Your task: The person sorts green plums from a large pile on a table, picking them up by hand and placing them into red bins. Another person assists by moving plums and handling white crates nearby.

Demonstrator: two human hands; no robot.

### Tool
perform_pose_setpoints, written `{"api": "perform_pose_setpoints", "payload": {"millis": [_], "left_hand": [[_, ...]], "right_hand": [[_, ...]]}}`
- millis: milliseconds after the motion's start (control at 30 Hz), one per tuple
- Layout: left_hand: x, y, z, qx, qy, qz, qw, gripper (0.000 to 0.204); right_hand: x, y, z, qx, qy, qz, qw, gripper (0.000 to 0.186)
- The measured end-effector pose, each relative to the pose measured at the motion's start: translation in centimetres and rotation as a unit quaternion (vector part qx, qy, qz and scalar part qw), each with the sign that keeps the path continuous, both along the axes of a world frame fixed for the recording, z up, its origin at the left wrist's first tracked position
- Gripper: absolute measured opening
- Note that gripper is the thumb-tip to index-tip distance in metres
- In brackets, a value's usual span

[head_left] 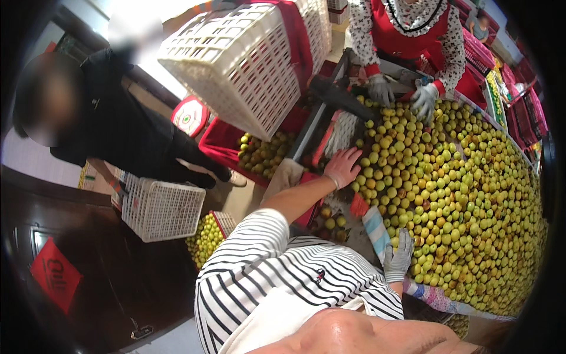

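Note:
A wide heap of small round yellow-green fruits [439,194], some blotched reddish brown, covers the sorting table to my right. My left hand [344,168] reaches out to the heap's left edge, palm down, fingers stretched and holding nothing I can see. Beyond its fingertips lies a grey-white knitted piece [341,133], which looks like a glove. My right hand [399,256], in a grey glove, rests at the near edge of the heap against the fruits, fingers extended. Between my hands a blue-and-white striped cloth strip [374,229] lies along the table edge.
Across the table a co-worker's gloved hands [407,94] touch the fruits. A large white crate [247,65] is tipped at the upper left, above a red-lined bin [218,144] with fruits. Another person at left holds a white basket [162,209]. A fruit-filled crate [206,239] stands below.

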State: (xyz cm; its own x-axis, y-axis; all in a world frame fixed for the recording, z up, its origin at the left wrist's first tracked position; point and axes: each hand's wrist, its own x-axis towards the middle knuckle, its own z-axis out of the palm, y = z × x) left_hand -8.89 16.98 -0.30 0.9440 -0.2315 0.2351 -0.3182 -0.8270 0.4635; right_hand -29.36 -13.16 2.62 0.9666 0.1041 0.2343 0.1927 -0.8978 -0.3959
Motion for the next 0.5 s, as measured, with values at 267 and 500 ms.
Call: {"api": "perform_pose_setpoints", "payload": {"millis": [267,500], "left_hand": [[-4.1,0.3,0.0,-0.1,-0.105,-0.006,0.989,0.047],[-16.9,3.5,2.7,-0.212,-0.079,-0.036,0.973,0.044]], "right_hand": [[-1.6,0.8,-1.9,-0.043,-0.03,-0.039,0.998,0.04],[-2.1,0.5,-2.4,-0.008,0.03,-0.057,0.998,0.03]]}}
